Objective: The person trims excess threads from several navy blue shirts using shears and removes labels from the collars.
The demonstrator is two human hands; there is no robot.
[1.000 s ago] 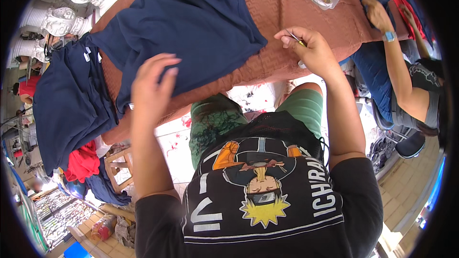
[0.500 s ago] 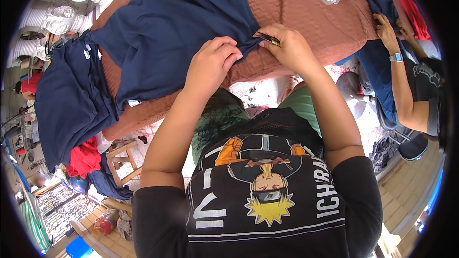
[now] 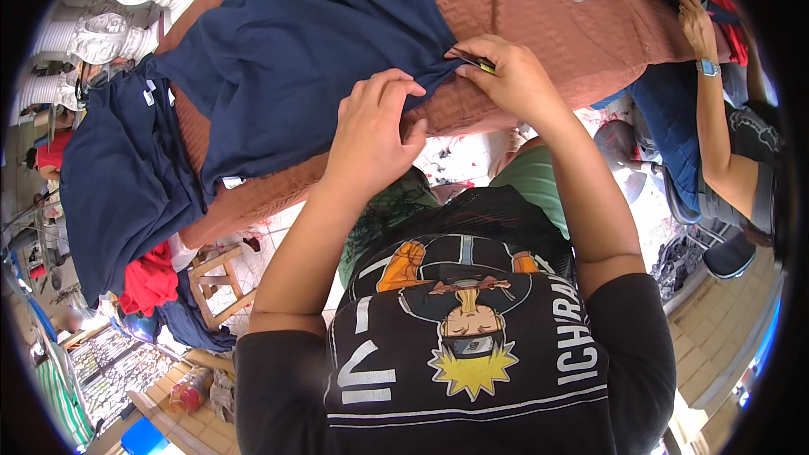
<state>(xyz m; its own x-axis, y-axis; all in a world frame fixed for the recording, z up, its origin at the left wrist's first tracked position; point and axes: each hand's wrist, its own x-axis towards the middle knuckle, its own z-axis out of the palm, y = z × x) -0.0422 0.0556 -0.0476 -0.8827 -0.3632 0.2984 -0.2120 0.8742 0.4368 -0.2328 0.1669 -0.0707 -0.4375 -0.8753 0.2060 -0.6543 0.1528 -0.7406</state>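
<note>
My left hand (image 3: pixel 375 126) has loosened, thumb now apart from the fingers; my right hand (image 3: pixel 512 76) stays closed on the small yellow tool (image 3: pixel 487 68) at the edge of the navy garment (image 3: pixel 320 59) on the brown cloth (image 3: pixel 548 42).

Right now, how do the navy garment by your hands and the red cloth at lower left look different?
The navy garment is dark; the red cloth is bright. The navy garment lies spread on the brown cover; the red cloth is bunched. The right hand touches the navy garment; neither hand touches the red cloth. Both look wrinkled.
</note>
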